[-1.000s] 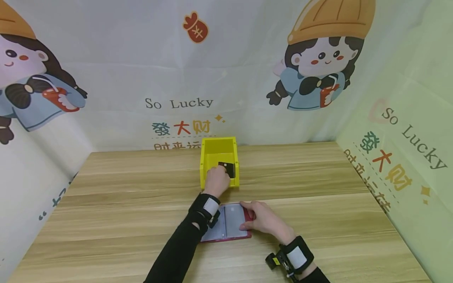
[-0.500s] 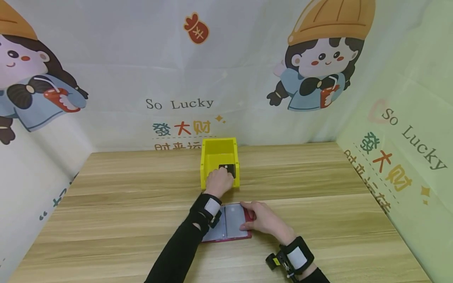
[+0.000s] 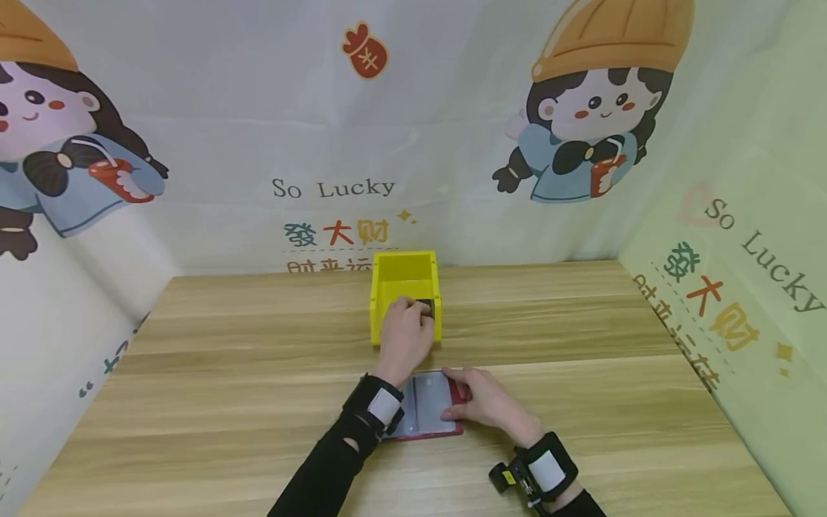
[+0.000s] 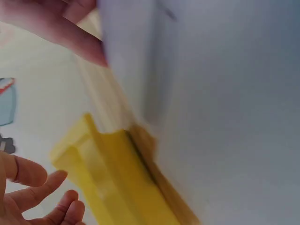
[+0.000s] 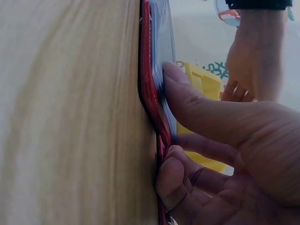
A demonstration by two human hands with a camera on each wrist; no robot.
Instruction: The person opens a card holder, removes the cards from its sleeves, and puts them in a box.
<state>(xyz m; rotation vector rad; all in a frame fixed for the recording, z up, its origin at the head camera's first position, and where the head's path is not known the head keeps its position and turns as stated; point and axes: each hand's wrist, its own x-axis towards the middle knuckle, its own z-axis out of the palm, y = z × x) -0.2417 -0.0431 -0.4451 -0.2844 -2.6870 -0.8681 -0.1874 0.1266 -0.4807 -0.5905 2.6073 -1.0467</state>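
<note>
My left hand (image 3: 407,334) is over the front end of a yellow bin (image 3: 405,267). Its fingers look loosely bent and apart in the left wrist view, with nothing seen between the fingertips (image 4: 56,180). A dark card (image 3: 426,306) shows just past them inside the bin, mostly hidden by the hand. My right hand (image 3: 487,402) grips the right edge of an open red card holder (image 3: 434,402) with clear sleeves. In the right wrist view, the thumb (image 5: 187,101) lies on the sleeves and the fingers are at the red cover. My left wrist hides the holder's left part.
Everything lies on a wood-grain table (image 3: 226,373). A white printed cloth (image 3: 465,143) hangs behind it and along both sides. The yellow bin stands near the table's back edge, beyond the card holder.
The left fingers have loosened and lifted from the dark card, which shows less beyond the hand now. The right hand has stayed at the card holder. The head view has shifted slightly.
</note>
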